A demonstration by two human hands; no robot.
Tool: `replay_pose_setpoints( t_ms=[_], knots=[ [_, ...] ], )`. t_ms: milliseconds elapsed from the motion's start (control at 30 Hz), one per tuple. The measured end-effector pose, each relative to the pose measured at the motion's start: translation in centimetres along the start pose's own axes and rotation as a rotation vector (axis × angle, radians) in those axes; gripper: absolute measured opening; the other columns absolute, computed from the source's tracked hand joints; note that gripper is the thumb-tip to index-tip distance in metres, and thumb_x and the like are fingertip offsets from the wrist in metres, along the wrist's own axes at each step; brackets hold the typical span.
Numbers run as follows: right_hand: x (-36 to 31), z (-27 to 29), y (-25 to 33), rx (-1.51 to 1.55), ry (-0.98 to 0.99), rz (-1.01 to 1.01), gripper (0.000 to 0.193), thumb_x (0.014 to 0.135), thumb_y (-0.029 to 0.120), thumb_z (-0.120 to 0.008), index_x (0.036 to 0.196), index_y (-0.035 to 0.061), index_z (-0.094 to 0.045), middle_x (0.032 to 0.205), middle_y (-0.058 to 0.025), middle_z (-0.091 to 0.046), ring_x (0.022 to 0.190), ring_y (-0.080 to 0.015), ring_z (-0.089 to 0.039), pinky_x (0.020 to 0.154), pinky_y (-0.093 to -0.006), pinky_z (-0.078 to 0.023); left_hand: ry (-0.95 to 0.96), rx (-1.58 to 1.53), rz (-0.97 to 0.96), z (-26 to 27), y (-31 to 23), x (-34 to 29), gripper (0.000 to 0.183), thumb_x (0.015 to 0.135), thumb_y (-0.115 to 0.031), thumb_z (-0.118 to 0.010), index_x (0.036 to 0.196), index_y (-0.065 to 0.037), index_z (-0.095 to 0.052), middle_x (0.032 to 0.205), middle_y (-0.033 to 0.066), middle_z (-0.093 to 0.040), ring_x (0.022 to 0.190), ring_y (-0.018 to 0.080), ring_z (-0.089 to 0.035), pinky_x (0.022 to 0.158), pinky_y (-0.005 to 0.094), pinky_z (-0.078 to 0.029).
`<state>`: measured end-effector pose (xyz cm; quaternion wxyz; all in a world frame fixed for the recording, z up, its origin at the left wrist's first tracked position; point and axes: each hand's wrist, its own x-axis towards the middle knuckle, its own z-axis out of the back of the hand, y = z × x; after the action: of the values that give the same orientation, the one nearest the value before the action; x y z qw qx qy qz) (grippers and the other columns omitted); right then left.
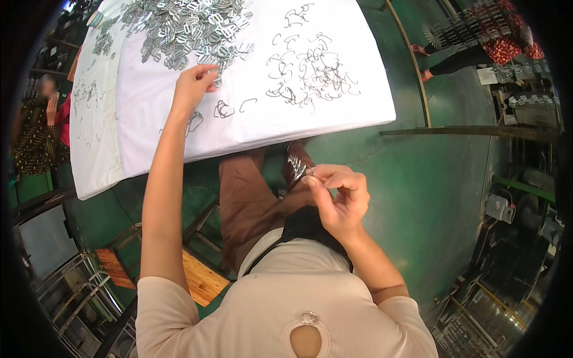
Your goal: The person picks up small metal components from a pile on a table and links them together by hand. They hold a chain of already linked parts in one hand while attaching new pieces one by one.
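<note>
At the near edge of a heap of small silver metal buckles point(185, 33), my left hand point(194, 89) is closed in a pinch on a metal buckle point(218, 76). My right hand point(343, 200) is held off the table, over my lap. Its thumb and forefinger are pinched on a thin wire hook, from which several small silver metal pieces point(295, 168) hang in a row. Curved wire hooks point(322, 77) lie scattered on the right part of the white-covered table point(250, 134). A few more bent wires point(224, 109) rest near my left hand.
More small wires point(89, 98) lie at the table's left side, where a person point(45, 128) sits. A wooden stool point(203, 277) stands at my left. Another person point(477, 48) is beyond the table at the far right, beside racks of hanging metal parts point(528, 100).
</note>
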<state>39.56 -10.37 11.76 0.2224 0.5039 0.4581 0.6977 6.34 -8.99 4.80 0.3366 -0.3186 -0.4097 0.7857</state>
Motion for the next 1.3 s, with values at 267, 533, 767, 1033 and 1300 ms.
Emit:
replay_pose_setpoints(
  t_ms=[267,533,767,1033,1300],
  knots=[
    [-0.1,-0.7,0.1,0.031,0.011,0.05,0.022,0.077,-0.012,-0.062,0.084,0.0002,-0.045,0.082,-0.0143,-0.064,0.065,-0.0118,-0.059,0.053,-0.0218,-0.049,0.13,-0.829,0.167,-5.1,-5.0,-12.4,0.014,0.088,-0.01,-0.057,0.098,0.0,-0.056,0.091,0.0077,-0.061,0.083,0.0177,-0.063,0.074,0.0278,-0.054],
    [-0.1,-1.4,0.5,-0.001,0.003,0.021,0.021,0.077,-0.01,-0.063,0.083,0.0008,-0.046,0.081,-0.0114,-0.064,0.063,-0.0102,-0.058,0.052,-0.0217,-0.048,0.064,-0.602,-0.132,-7.1,-9.6,-19.7,0.013,0.085,-0.006,-0.062,0.094,0.004,-0.061,0.089,0.0055,-0.064,0.079,0.0092,-0.061,0.07,0.0221,-0.05],
    [-0.5,-1.1,-0.3,-0.138,0.067,0.061,0.022,0.077,-0.009,-0.064,0.086,0.0005,-0.047,0.083,-0.0118,-0.064,0.064,-0.0121,-0.059,0.051,-0.0224,-0.049,-0.039,-0.493,-0.211,-7.6,-9.8,-20.9,0.009,0.08,-0.002,-0.063,0.089,0.002,-0.064,0.085,0.0064,-0.067,0.075,0.0089,-0.062,0.066,0.0206,-0.049],
    [3.4,1.7,-5.3,-0.283,0.004,-0.15,0.016,0.082,0.003,-0.062,0.094,-0.0003,-0.051,0.083,-0.01,-0.061,0.068,-0.0161,-0.056,0.059,-0.0267,-0.047,-0.103,-0.327,-0.48,-8.2,-7.8,-19.8,0.012,0.073,0.004,-0.066,0.083,-0.001,-0.063,0.08,0.0081,-0.064,0.072,0.0172,-0.059,0.065,0.0266,-0.047],
    [19.7,3.8,-19.5,-0.723,0.662,-0.109,0.012,0.079,0.009,-0.064,0.09,0.0122,-0.061,0.086,-0.0047,-0.061,0.077,-0.022,-0.06,0.068,-0.0336,-0.047,-0.008,-0.328,-0.404,-9.0,-7.5,-19.2,0.017,0.072,0.007,-0.066,0.086,-0.002,-0.063,0.083,0.0092,-0.061,0.07,0.0169,-0.059,0.061,0.0255,-0.048]
  ],
)
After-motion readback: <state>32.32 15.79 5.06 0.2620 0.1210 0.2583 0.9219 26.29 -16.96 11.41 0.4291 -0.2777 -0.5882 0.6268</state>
